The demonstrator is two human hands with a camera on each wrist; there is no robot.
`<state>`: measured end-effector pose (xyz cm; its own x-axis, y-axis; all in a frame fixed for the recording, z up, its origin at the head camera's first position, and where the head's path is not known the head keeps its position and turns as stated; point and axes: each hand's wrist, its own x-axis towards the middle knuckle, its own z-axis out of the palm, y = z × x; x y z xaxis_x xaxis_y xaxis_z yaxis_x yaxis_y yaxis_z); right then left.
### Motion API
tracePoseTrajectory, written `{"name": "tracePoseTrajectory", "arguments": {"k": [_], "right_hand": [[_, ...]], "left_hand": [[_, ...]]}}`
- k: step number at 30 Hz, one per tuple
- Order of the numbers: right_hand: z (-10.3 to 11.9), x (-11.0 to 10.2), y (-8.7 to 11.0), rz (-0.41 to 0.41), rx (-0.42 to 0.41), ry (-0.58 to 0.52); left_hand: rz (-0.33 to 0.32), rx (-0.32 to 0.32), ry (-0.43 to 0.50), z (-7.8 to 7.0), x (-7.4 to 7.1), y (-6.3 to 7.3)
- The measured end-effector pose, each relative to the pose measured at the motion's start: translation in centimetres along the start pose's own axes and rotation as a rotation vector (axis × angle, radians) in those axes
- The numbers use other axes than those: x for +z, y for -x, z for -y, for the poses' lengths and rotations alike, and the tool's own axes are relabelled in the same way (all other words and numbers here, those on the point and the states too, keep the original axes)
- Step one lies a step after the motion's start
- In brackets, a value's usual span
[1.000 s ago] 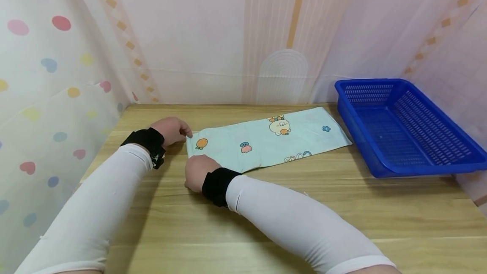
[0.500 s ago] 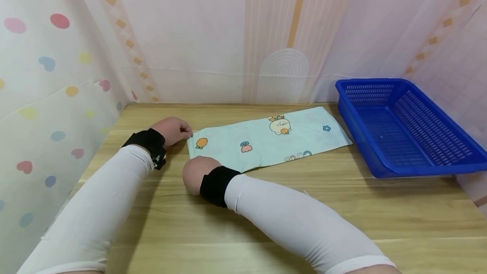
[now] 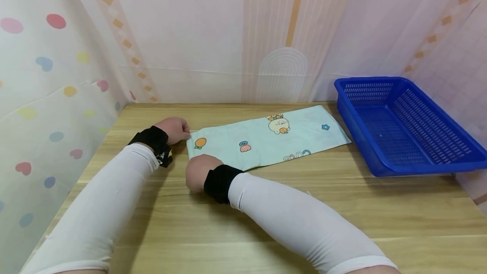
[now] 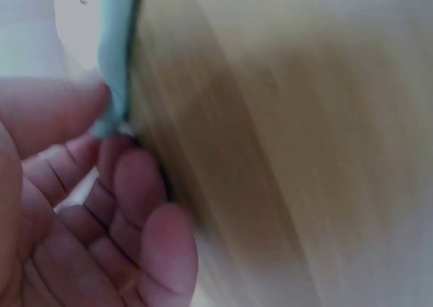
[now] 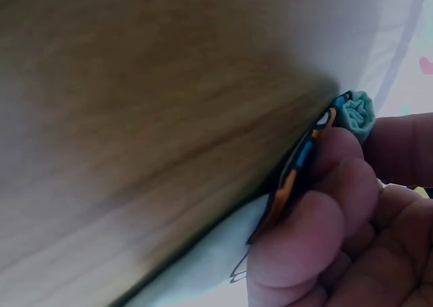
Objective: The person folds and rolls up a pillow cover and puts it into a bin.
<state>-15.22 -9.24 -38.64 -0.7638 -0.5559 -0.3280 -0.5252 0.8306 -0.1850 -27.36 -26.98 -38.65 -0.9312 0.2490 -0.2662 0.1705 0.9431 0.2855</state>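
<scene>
A light mint-green folded cloth with cartoon prints lies as a long strip across the table, its left end turned into a small tight roll. My left hand pinches the far corner of that end. In the left wrist view, thumb and fingertips meet at the tip of the rolled edge, the other fingers curled below. At the near corner my right hand grips the roll; the head view hides its fingers. The right wrist view shows the spiral end of the roll between thumb and fingers.
A blue plastic basket with slotted walls stands at the right, close to the cloth's right end. Patterned curtains hang behind and to the left of the wooden table.
Both hands stay at the cloth's left end. My right hand dips and turns slightly, then comes back; the left wrist has shifted a little to the right. The cloth looks nearly the same.
</scene>
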Motion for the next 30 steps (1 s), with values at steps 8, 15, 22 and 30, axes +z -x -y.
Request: {"name": "tracePoseTrajectory", "arguments": {"k": [8, 15, 22, 30], "right_hand": [[-0.1, 0.2, 0.1, -0.002, 0.011, -0.032], [-0.9, -0.5, 0.0, 0.087, -0.007, -0.092], [-1.5, -0.7, 0.0, 0.120, -0.058, -0.092], [-2.4, -0.5, -0.9, 0.155, -0.069, -0.027]], "left_hand": [[-0.008, -0.023, 0.019, -0.9, 0.2, 0.0], [-0.027, -0.042, 0.137, -0.8, 0.4, 0.2], [0.025, -0.081, 0.134, -0.8, 0.1, -0.2], [0.070, -0.080, 0.150, -0.3, -0.2, -0.4]]}}
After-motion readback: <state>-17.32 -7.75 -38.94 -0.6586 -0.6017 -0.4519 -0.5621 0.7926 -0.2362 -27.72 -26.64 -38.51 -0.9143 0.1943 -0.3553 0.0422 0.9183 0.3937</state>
